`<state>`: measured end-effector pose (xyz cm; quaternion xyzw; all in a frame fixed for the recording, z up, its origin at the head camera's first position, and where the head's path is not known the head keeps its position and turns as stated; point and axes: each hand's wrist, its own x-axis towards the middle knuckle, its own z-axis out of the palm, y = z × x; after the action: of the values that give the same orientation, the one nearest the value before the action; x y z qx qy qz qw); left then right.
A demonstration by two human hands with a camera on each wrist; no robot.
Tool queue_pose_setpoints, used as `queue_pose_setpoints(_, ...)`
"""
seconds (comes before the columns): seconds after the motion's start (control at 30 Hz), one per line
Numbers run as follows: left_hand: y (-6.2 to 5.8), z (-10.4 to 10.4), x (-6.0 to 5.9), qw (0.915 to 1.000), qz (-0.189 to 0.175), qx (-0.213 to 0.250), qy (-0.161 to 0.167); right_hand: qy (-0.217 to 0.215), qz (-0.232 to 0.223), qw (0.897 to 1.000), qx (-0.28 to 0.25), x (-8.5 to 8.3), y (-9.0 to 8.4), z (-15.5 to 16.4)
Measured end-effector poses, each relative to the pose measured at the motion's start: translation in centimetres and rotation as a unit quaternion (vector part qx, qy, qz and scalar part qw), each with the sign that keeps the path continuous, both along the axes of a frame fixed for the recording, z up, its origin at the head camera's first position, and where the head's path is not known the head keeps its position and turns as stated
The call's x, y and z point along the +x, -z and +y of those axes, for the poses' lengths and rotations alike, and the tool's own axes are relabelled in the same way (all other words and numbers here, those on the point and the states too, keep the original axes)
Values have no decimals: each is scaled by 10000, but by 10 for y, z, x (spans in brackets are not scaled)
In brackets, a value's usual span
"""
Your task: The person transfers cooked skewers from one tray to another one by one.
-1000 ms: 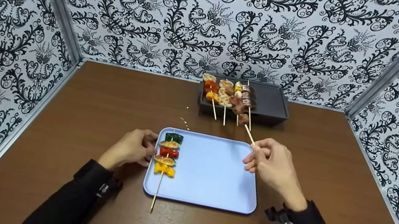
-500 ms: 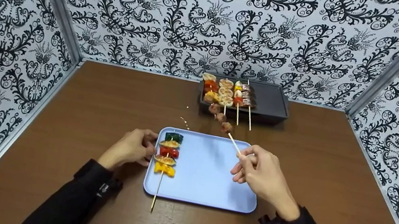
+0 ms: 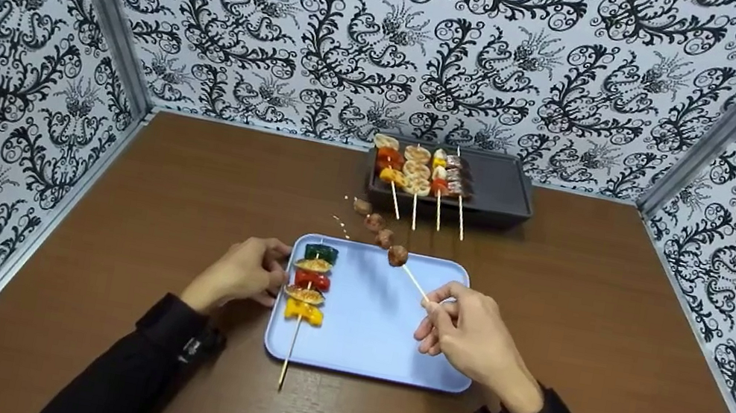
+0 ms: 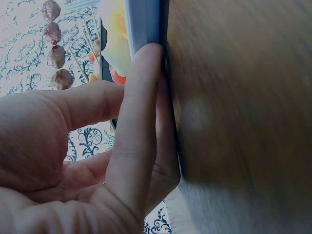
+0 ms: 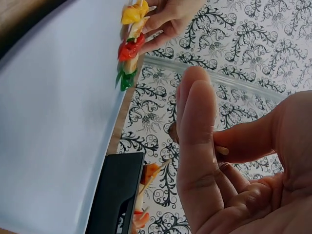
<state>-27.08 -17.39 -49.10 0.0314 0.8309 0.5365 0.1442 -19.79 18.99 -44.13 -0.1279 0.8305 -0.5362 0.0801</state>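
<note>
I see the meatball skewer (image 3: 383, 241) in the middle of the head view, held in the air above the far edge of the light blue tray (image 3: 384, 330) — its four brown balls run up and to the left, the stick slanting down to the right. My right hand (image 3: 467, 334) pinches the bare end of that stick between thumb and fingertips, just right of center; in the right wrist view the fingers (image 5: 195, 126) are curled together around it, though the stick itself is mostly hidden there, so I judge the grip mainly from the head view.

At the left edge of the tray lies a vegetable skewer (image 3: 308, 287) with green, red and yellow pieces, its stick pointing toward the lower frame edge and overhanging the tray rim. My left hand (image 3: 240, 275) rests beside it, straight fingers (image 4: 141, 112) pressed against the tray's left rim, clasping nothing.

Further up, near the back wall, a black grill tray (image 3: 503, 189) holds four more skewers (image 3: 419, 174) bunched on its left half, sticks pointing toward me. Everything sits on the brown wooden table (image 3: 621, 319), boxed in by black-and-white patterned walls (image 3: 258, 13).
</note>
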Motion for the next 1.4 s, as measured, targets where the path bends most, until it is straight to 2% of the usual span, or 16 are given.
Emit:
queue_pose_setpoints(0.4, 0, 0, 2, 9999, -98, -16, -26, -433, 39, 9966, 705, 5, 10, -2)
queue_pose_setpoints(0.8, 0, -1, 2, 10000, -66, -10, 45, -417, 125, 9925, 1143, 9, 20, -6)
queue_pose_setpoints(1.03, 0, -1, 2, 10000, -42, -77, 46, -544, -268, 9912, 1174, 10, 18, -10)
queue_pose_setpoints(1.27, -1, 0, 2, 9999, -61, -76, 44, -671, -86, 9859, 1533, 13, 17, -21)
queue_pose_setpoints(1.4, -2, 1, 2, 9999, -99, -38, 33, -872, -189, 9871, 1330, 14, 18, -28)
